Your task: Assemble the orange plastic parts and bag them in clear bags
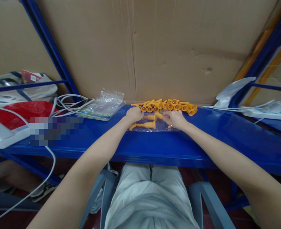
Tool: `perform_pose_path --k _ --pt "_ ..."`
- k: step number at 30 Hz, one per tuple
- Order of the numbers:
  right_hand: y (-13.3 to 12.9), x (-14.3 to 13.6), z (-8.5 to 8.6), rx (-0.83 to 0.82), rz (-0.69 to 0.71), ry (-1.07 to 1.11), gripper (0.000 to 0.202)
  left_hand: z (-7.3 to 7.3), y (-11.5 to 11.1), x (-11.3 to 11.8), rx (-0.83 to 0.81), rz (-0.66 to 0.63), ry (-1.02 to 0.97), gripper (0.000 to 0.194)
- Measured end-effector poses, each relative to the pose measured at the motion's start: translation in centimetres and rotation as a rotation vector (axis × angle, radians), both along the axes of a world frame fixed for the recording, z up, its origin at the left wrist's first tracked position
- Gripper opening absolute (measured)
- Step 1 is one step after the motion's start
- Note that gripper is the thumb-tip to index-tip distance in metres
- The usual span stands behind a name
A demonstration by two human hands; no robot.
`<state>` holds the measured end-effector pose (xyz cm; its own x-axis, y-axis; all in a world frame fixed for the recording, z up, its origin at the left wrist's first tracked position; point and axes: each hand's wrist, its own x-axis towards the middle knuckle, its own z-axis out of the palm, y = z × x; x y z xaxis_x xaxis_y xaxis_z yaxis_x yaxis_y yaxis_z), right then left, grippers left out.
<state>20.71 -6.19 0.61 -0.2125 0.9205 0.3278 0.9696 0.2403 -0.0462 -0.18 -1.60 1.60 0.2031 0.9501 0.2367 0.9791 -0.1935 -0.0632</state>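
Note:
On the blue table lies a clear plastic bag (163, 128) with several yellow horn-shaped plastic pieces (144, 125) on or in it; I cannot tell which. My left hand (134, 115) is at the bag's left side with its fingers curled; what they hold is hidden. At the right side, my right hand (176, 119) has its fingers closed around the end of a yellow horn-shaped piece (159, 115). Just behind both hands, more of these pieces form a pile (170, 105), many with their flared open ends facing me.
Flat clear packaging with a coloured card (102, 108) lies to the left. Further left are white cables (68, 101), a white power strip (9, 138) and a red bag (23, 113). A cardboard wall (164, 51) closes the back. Blue frame posts (52, 47) stand at both sides.

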Motion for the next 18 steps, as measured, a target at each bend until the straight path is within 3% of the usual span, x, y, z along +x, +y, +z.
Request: perform_pose_path --k 11,18 --pt "0.5 0.7 -0.6 0.017 0.022 0.103 0.027 -0.3 0.5 0.1 -0.067 -0.129 -0.092 0.037" --pt "1.6 0.9 -1.4 0.044 0.203 0.18 0.031 -0.1 0.4 0.0 -0.086 -0.141 -0.155 0.037"
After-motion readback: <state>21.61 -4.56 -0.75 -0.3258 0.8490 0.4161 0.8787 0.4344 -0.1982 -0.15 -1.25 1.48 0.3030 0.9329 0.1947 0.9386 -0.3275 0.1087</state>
